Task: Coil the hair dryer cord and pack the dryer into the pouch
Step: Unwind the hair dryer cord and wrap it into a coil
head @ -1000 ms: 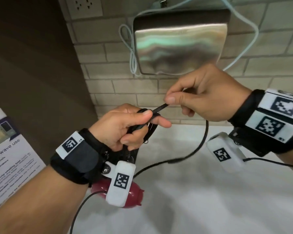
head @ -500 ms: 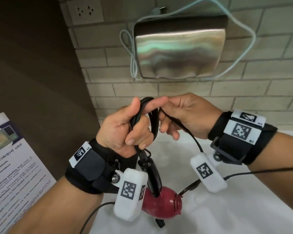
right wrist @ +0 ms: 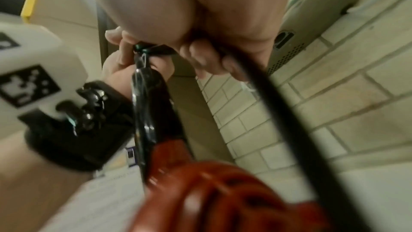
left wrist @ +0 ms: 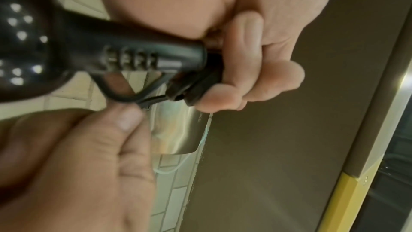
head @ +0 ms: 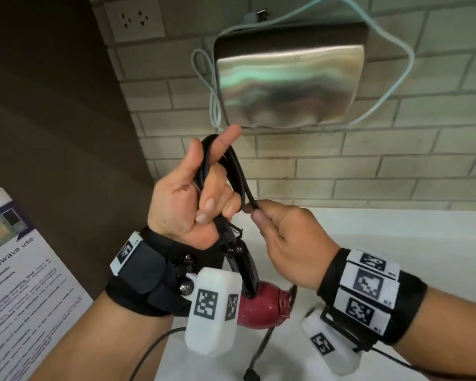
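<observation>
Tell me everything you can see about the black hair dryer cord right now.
The cord is black, smooth and rubbery-looking. Several loops are bunched in the left hand, arching over its forefinger. One strand runs down to the right hand, which pinches it. A ribbed strain relief joins it to the hair dryer hanging below. The slack trails down toward the white counter.

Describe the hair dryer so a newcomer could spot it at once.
Start at the shiny steel box on the brick wall, then drop to the left hand gripping black cord loops. Hanging below it is the dark red, rounded hair dryer with a glossy black handle, the only red thing here.
</observation>
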Available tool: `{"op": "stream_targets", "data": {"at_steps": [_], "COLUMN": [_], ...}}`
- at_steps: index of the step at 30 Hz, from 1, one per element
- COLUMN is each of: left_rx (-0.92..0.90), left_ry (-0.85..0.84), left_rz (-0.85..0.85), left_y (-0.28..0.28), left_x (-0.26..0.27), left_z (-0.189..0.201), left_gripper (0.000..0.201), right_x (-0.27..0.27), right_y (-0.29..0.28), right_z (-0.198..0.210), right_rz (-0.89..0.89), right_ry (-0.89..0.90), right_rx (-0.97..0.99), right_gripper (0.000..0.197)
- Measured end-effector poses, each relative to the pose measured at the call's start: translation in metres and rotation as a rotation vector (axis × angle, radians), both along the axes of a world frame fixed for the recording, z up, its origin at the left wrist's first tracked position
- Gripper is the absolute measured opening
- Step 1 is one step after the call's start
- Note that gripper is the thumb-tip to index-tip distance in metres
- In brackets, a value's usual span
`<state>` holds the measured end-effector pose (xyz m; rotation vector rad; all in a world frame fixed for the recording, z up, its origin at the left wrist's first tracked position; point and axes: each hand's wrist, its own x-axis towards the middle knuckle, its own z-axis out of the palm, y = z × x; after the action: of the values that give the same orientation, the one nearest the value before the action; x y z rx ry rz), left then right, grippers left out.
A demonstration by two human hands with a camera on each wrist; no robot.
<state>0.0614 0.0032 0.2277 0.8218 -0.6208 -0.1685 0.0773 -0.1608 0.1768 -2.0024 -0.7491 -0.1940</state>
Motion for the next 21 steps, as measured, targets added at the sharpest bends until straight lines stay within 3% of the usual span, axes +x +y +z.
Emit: {"op": "stream_targets", "data": {"at_steps": [3,5,10,12,14,17,19,21], "left_rx": [-0.024,-0.078,-0.153,-0.147,-0.161,-0.204,-0.222,-0.190], "left_ry": [-0.018,-0.036,-0.124,-0.142,-0.129,-0.090,-0.060,-0.030], "left_rz": [-0.025,-0.106,-0.222,-0.192,-0.169,-0.155,-0.100,0.038], "left_y": [0.001,0.005,0.013,0.011,0.011,0.014,0.011,0.001], "left_x": [-0.002,-0.003,-0.006,-0.006,-0.006,-0.006,-0.005,-0.004], "left_z": [0.002,0.002,0.004,0.004,0.006,0.006,0.009,0.012], "left_gripper": [0.051,0.050,0.052,0.052,0.051,0.051,0.049,0.049], "right_x": [0.006,0.012,0.027,0.028,0.027,0.024,0.021,0.016], "right_y": [0.000,-0.007,-0.031,-0.034,-0.036,-0.038,-0.035,-0.026], "right_z": [0.008,0.016,0.026,0.025,0.023,0.020,0.017,0.016], "right_rz": [0.197,0.335,0.891,0.892,0.777,0.510,0.385,0.249], "right_ry": [0.429,0.625,0.992,0.991,0.978,0.723,0.524,0.353], "right_rx": [0.307,0.438,0.431,0.394,0.449,0.605,0.582,0.435], "right_gripper": [0.020,0.015,0.017,0.022,0.030,0.041,0.035,0.013]}}
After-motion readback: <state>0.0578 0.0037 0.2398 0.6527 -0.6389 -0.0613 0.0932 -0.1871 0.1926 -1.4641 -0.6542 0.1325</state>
